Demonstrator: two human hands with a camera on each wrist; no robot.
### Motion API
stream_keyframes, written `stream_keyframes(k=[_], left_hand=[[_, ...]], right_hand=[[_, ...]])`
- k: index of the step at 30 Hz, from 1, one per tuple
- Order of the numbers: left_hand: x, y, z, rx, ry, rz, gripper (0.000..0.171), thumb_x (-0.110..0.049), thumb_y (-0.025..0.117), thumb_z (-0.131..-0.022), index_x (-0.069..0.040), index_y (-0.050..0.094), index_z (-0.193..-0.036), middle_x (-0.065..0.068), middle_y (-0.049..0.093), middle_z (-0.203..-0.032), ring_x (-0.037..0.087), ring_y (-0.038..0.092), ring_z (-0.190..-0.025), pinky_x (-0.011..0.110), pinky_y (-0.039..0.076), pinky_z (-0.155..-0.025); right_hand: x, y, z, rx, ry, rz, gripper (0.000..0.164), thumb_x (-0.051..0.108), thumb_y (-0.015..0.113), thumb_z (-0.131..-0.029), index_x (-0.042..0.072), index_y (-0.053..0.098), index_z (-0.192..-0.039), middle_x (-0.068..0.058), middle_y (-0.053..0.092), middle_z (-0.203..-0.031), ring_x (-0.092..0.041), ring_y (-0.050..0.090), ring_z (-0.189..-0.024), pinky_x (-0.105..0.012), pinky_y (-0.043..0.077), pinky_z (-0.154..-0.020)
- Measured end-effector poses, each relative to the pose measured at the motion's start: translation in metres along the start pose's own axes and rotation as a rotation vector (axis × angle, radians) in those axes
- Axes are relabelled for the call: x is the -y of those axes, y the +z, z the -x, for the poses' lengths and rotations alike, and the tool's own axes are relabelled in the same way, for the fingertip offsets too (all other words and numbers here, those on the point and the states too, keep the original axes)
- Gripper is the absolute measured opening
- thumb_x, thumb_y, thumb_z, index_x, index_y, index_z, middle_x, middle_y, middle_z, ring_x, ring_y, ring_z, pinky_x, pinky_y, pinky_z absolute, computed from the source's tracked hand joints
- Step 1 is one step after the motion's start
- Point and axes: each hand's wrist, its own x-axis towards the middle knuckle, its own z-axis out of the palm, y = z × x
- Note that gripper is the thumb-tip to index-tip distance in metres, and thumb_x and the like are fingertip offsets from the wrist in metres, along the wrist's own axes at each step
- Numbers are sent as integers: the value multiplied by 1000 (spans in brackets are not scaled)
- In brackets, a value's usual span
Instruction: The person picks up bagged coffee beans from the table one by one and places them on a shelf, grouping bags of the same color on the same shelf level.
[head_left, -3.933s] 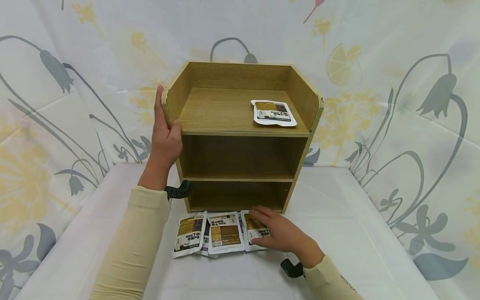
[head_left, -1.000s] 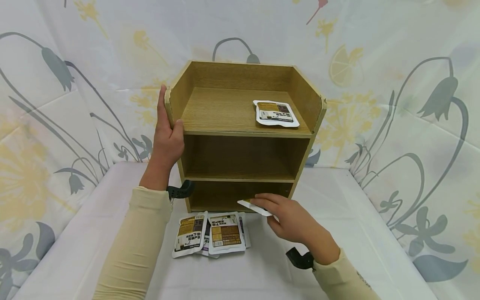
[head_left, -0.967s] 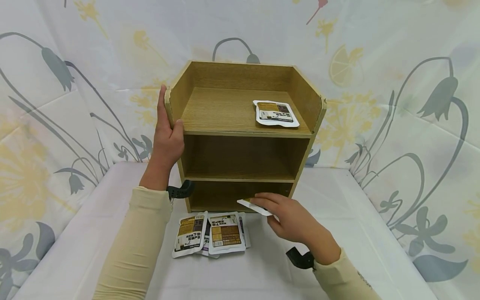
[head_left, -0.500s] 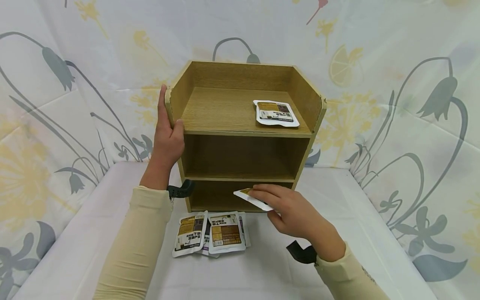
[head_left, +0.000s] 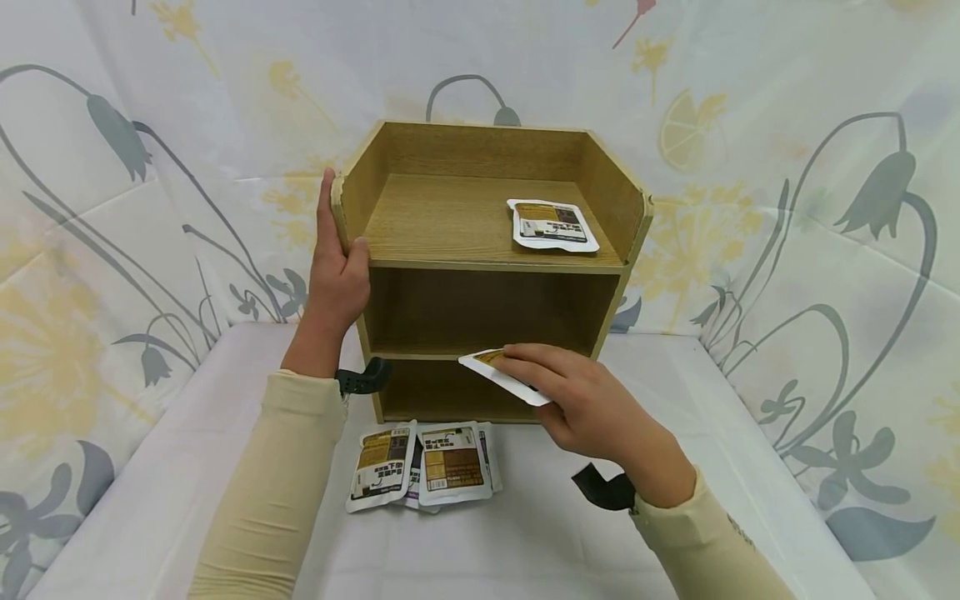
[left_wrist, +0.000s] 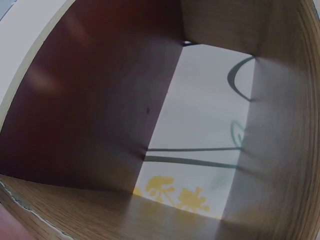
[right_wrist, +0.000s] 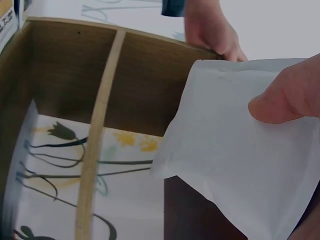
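Pinching a packet [head_left: 486, 365], mid-frame: right hand [head_left: 600, 408]. Gripping the shelf [head_left: 442, 221] by its side, left of centre: left hand [head_left: 337, 279]. Loose packets [head_left: 453, 467]: lower centre. Shelved packet [head_left: 555, 226]: upper right of centre. Step, apparently: shelving; next move likely calls for clearing the shelf's upper front edge.

**Left hand raised, right hand pinching lower down**

The left hand [head_left: 337, 283] stands upright atop its raised forearm [head_left: 262, 483], one finger straight up, thumb spread apart. The right forearm [head_left: 708, 546] slants inward; the right hand [head_left: 592, 404] shows its back, fingers together above, thumb [right_wrist: 282, 102] pinching from beneath.
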Motion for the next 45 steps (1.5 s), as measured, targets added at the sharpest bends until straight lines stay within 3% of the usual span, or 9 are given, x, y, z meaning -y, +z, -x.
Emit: stream_keyframes(k=[15,25,33,45], left_hand=[[-1,0,0,-5,-12,-22,72,-4,31,-97,-30,2,-157,-4,10,-162,17,31,-139,40,26,-112],[-1,-1,1,-6,-19,-28,72,-5,32,-98,-34,2,-156,-5,10,-161,18,31,-139,41,26,-113],[-2,-1,1,-15,-16,-26,71,-5,32,-97,-30,3,-157,-2,14,-160,19,32,-138,42,27,-113],[2,0,-1,-15,0,-7,72,-4,32,-96,-30,3,-157,-1,13,-161,18,33,-137,39,27,-112]], right_hand=[[1,-13,-16,-129,-52,-16,54,-4,45,-79,8,59,-130,-12,59,-131,-26,60,-116,-40,51,-92],[4,-18,-28,-166,-69,-21,55,-6,45,-78,7,59,-129,-13,58,-131,-28,59,-117,-41,51,-91],[4,-20,-41,-209,-101,-18,58,-7,39,-74,6,60,-128,-14,59,-129,-29,59,-118,-41,50,-92],[0,-20,-55,-269,-99,-18,53,-8,43,-79,5,59,-127,-16,58,-131,-30,58,-117,-42,50,-93]])
